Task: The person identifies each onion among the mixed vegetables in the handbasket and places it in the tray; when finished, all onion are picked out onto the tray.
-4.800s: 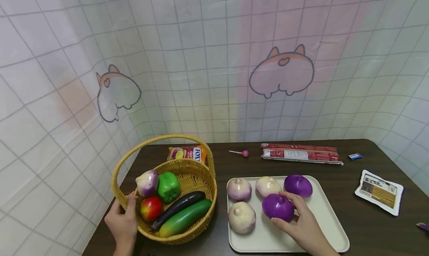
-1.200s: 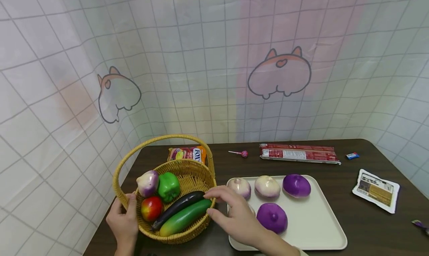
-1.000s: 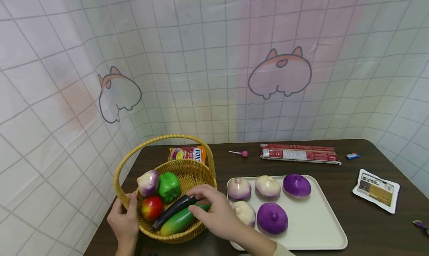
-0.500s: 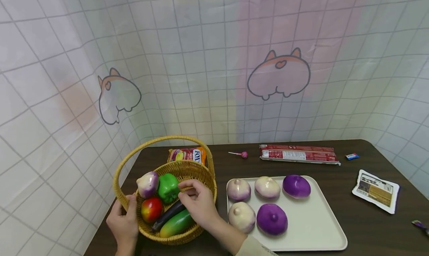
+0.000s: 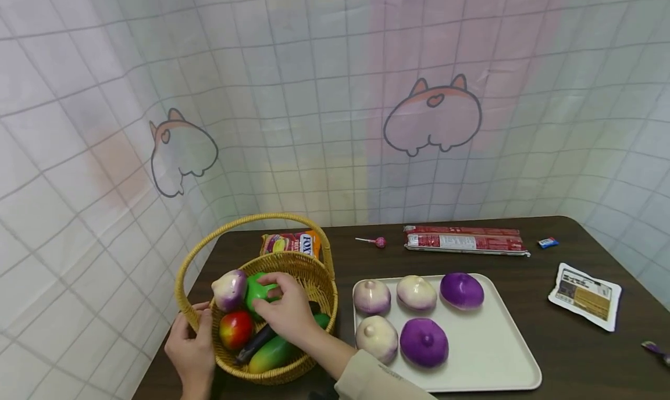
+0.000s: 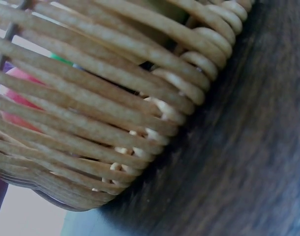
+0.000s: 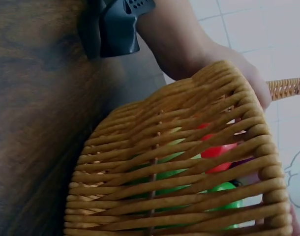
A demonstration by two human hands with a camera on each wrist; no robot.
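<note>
My left hand (image 5: pixel 191 347) grips the yellow wicker basket (image 5: pixel 327 330) at its left side, by the foot of the handle. Inside the basket, my right hand (image 5: pixel 288 310) has thumb and fingers around the green bell pepper (image 5: pixel 253 292). Left of the pepper lies a white-and-purple turnip (image 5: pixel 230 290), with a red-yellow apple-like fruit (image 5: pixel 235 329) below it. A dark eggplant (image 5: pixel 256 343) and a green cucumber-like vegetable (image 5: pixel 272 354) lie partly under my right hand. Both wrist views mostly show the basket's woven wall (image 6: pixel 91 98), with coloured shapes behind it.
A cream tray (image 5: pixel 497 353) right of the basket holds several turnip-like vegetables, two fully purple (image 5: pixel 424 343). Behind are a snack bag (image 5: pixel 288 243), a lollipop (image 5: pixel 379 242), red packets (image 5: pixel 466 240) and a small blue packet (image 5: pixel 548 243). A white-gold pouch (image 5: pixel 586 295) lies far right.
My right hand set the purple vegetable on the tray, then moved left over the basket's rim to the green pepper. The left hand has stayed on the basket.
</note>
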